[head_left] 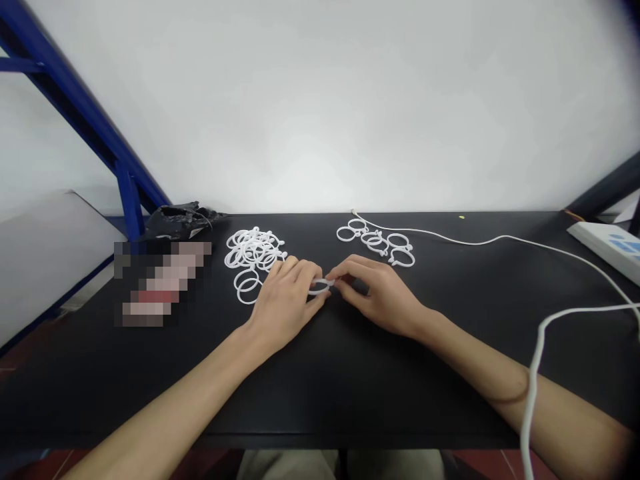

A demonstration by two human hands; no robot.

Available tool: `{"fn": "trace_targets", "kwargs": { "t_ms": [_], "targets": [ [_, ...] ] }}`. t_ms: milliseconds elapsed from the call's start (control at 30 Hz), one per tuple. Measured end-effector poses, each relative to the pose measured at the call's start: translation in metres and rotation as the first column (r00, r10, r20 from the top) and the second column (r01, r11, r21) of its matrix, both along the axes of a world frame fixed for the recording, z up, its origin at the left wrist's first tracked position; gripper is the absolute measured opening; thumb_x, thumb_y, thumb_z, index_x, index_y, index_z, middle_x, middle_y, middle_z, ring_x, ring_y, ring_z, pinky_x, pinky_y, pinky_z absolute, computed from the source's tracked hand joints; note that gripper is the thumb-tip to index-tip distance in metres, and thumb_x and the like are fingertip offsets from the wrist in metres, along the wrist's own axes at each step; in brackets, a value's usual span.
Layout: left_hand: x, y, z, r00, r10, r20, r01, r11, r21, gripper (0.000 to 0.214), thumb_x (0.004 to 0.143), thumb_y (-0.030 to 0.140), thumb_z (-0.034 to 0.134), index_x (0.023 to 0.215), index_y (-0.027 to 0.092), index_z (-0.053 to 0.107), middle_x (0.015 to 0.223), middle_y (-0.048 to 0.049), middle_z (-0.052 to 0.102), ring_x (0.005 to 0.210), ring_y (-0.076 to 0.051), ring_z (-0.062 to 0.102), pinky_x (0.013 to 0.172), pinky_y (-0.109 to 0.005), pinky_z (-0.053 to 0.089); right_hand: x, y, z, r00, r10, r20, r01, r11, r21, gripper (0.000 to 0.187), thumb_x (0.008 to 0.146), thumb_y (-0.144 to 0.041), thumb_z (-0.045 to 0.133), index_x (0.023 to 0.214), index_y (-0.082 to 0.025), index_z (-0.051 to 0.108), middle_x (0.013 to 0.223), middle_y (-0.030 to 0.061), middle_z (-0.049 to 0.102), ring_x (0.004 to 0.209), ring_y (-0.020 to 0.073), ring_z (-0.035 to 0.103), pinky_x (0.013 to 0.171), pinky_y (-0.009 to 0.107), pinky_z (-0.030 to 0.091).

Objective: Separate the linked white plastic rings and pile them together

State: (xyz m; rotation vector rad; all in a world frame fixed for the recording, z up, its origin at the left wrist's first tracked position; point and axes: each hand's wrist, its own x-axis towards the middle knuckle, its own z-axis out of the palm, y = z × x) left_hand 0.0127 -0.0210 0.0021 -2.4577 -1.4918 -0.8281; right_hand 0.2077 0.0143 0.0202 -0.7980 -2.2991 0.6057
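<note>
Both my left hand (pixel 285 307) and right hand (pixel 377 297) pinch one white plastic ring (pixel 320 287), with a heap of rings (pixel 254 250) left of it

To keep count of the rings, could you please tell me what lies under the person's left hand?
Loose white plastic rings lie against the edge of the left hand, and black tabletop shows nearby. The hand covers what is directly beneath, so any rings there cannot be seen.
</note>
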Motion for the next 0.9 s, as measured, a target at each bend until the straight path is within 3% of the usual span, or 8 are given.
{"fn": "trace_targets", "kwargs": {
  "t_ms": [100, 200, 333, 433, 567, 900],
  "targets": [
    [0.003, -0.001, 0.000, 0.999, -0.038, -0.009, 0.038, 0.999, -0.029, 0.012, 0.092, 0.020, 0.053, 0.081, 0.020, 0.049, 0.078, -0.0011, 0.059, 0.074, -0.019, 0.049, 0.069, -0.036, 0.039, -0.003, -0.001, 0.000, 1.000, 0.001, -0.011, -0.001, 0.998, -0.066, 0.004, 0.087, -0.018, 0.061, 0.089, -0.020, 0.063, 0.088, 0.0013, 0.063, 0.077, 0.0120, 0.063, 0.073, 0.026, 0.052],
    [0.004, -0.001, 0.001, 0.998, -0.064, 0.011, 0.065, 0.996, -0.063, 0.011, 0.090, 0.025, 0.056, 0.083, 0.020, 0.050, 0.083, -0.0018, 0.059, 0.078, -0.020, 0.050, 0.072, -0.037, 0.041, -0.004, -0.001, 0.000, 1.000, -0.023, -0.006, 0.022, 0.996, -0.091, 0.005, 0.086, -0.016, 0.061, 0.088, -0.021, 0.062, 0.088, 0.0005, 0.063, 0.076, 0.0121, 0.062, 0.072, 0.026, 0.053],
    [0.002, -0.001, 0.002, 0.998, -0.024, 0.058, 0.028, 0.997, -0.074, 0.030, 0.085, 0.036, 0.064, 0.107, 0.020, 0.052, 0.105, -0.0065, 0.059, 0.096, -0.025, 0.053, 0.082, -0.041, 0.045, -0.002, 0.001, 0.001, 0.999, -0.040, -0.026, 0.039, 0.997, -0.060, 0.007, 0.087, -0.016, 0.060, 0.091, -0.022, 0.062, 0.091, 0.0015, 0.063, 0.079, 0.0128, 0.063, 0.075, 0.028, 0.054],
    [-0.002, 0.000, 0.001, 0.999, -0.011, 0.044, 0.015, 0.996, -0.087, 0.039, 0.089, 0.036, 0.061, 0.122, 0.020, 0.050, 0.115, -0.0080, 0.060, 0.105, -0.027, 0.053, 0.089, -0.045, 0.043, 0.000, 0.001, 0.000, 0.999, -0.003, -0.041, 0.003, 1.000, 0.001, 0.008, 0.089, -0.017, 0.059, 0.095, -0.022, 0.061, 0.095, 0.0023, 0.062, 0.082, 0.0129, 0.063, 0.077, 0.028, 0.054],
    [-0.005, 0.001, 0.000, 0.999, -0.026, 0.043, 0.030, 0.995, -0.097, 0.033, 0.090, 0.038, 0.059, 0.117, 0.018, 0.056, 0.105, -0.0069, 0.065, 0.099, -0.026, 0.055, 0.089, -0.045, 0.044, 0.001, 0.001, -0.001, 0.999, 0.019, -0.035, -0.017, 0.998, 0.066, 0.012, 0.091, -0.019, 0.057, 0.102, -0.022, 0.061, 0.100, 0.0043, 0.061, 0.086, 0.0140, 0.063, 0.078, 0.029, 0.054],
    [-0.005, -0.002, 0.001, 0.995, -0.042, 0.087, 0.046, 0.998, -0.050, 0.034, 0.091, 0.039, 0.058, 0.119, 0.019, 0.058, 0.104, -0.0071, 0.068, 0.095, -0.024, 0.056, 0.088, -0.045, 0.044, 0.002, -0.002, 0.001, 0.998, -0.005, 0.057, 0.000, 0.997, 0.082, 0.014, 0.095, -0.023, 0.050, 0.105, -0.022, 0.059, 0.096, 0.0034, 0.066, 0.079, 0.0135, 0.063, 0.070, 0.026, 0.051]
  ]
}}
